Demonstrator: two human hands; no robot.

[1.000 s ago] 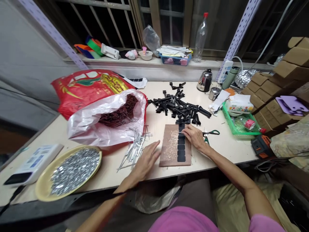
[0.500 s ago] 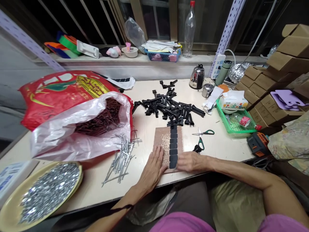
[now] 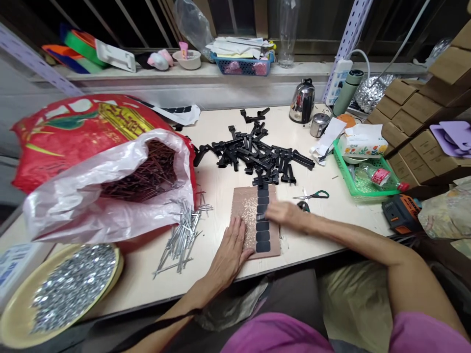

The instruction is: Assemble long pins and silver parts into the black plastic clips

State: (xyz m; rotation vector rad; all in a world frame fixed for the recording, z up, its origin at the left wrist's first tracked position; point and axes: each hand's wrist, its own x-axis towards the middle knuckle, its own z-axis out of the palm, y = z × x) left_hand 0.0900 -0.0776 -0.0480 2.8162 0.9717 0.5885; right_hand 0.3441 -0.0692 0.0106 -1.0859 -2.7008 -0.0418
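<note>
A brown board (image 3: 272, 250) lies near the table's front edge, with pale specks scattered over it. Down its right half runs a column of black rounded pads (image 3: 262, 235). My left hand (image 3: 230, 247) rests flat on the board's lower left, fingers stretched out. My right hand (image 3: 289, 214) is over the board's right side, slightly blurred, its fingers closed and their tips at the middle of the pad column. Whatever those fingers may hold is hidden. Just beyond the board is a pile of black plastic clips (image 3: 250, 152). Green-handled scissors (image 3: 319, 194) lie to the right, partly behind my right hand.
At left a red sack (image 3: 59, 147) spills dark nails, with silvery nails (image 3: 180, 240) beside it. A yellow bowl (image 3: 13, 321) holds small metal pieces. To the right stand a green basket (image 3: 368, 192), a kettle (image 3: 302, 100), a power-tool battery (image 3: 401, 214) and stacked cardboard boxes (image 3: 423, 147).
My right hand has moved up along the pad column, away from the board's lower end. My left hand stays flat on the board. The camera view has shifted slightly.
</note>
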